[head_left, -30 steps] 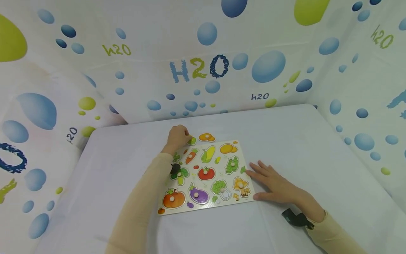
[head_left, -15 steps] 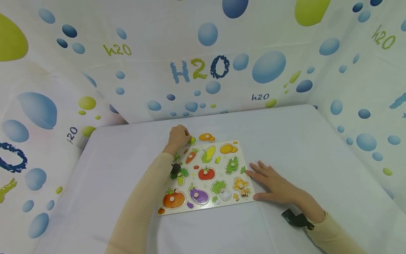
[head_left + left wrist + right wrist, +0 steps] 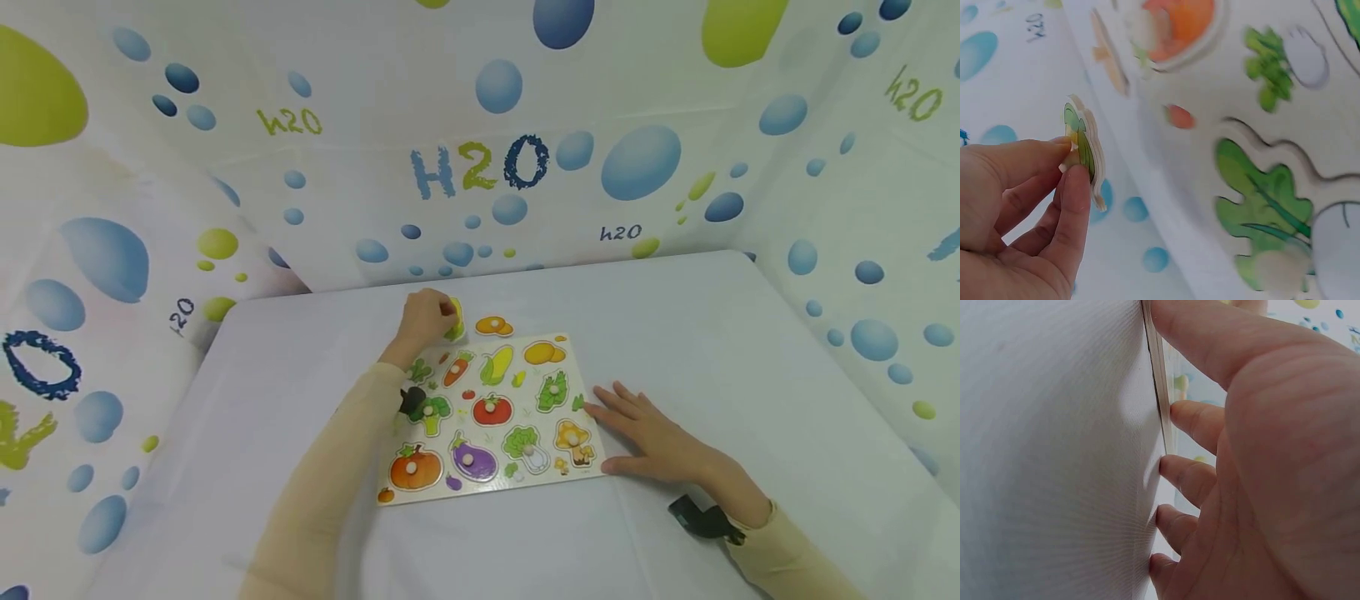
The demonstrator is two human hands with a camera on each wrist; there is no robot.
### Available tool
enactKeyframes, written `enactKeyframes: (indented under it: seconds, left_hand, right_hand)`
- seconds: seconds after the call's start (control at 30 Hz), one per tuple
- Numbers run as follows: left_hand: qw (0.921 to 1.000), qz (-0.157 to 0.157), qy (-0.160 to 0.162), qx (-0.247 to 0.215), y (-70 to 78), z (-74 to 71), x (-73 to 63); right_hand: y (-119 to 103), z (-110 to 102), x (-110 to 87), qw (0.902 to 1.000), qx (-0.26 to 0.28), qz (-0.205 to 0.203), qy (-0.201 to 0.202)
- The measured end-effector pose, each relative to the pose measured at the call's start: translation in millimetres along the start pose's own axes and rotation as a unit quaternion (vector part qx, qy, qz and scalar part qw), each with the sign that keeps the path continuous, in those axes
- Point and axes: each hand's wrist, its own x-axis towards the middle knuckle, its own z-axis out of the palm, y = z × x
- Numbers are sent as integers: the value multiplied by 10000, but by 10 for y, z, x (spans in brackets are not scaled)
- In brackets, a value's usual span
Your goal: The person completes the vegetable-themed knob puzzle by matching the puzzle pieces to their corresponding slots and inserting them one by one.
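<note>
My left hand (image 3: 426, 319) pinches a corn puzzle piece (image 3: 457, 320) just past the far edge of the vegetable puzzle board (image 3: 471, 492). In the left wrist view, thumb and fingertips hold the corn piece (image 3: 1088, 150) by its knob, and it stands on edge, clear of the board. The board's corn slot (image 3: 497, 365) shows a printed picture with no knob on it. My right hand (image 3: 656, 437) rests beside the board with fingers spread. Its thumb and index fingertips touch the board's right edge, as the right wrist view shows.
A potato puzzle piece (image 3: 493, 326) lies on the white tablecloth behind the board, right of my left hand. Knobbed pieces such as the tomato (image 3: 492, 411), eggplant (image 3: 474, 461) and pumpkin (image 3: 416, 471) sit in the board. A printed cloth wall (image 3: 390, 108) rises behind the table.
My left hand has lifted the corn piece and tipped it up from lying on the cloth. The right hand has stayed at the board's edge; the head view has shifted slightly.
</note>
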Motion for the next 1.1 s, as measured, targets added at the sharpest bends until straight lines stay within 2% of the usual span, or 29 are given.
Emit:
enactKeyframes:
  seconds: [0.2,0.37,0.5,0.67,1.1]
  left_hand:
    - [9977,645,-183,-21,161,13,-106]
    - [9956,809,-472,-68,347,27,-216]
    - [9930,963,-685,9,432,66,-288]
    - [9883,1215,-913,122,461,143,-332]
    - [9799,1381,-1308,600,426,317,-314]
  right_hand:
    - [11,-3,-2,10000,-33,-59,68]
    - [11,-13,0,9999,-53,-55,85]
    - [10,-14,2,10000,2,-45,62]
    - [-4,-2,0,10000,74,-21,-17]
    - [-15,-10,-2,10000,83,6,-1]
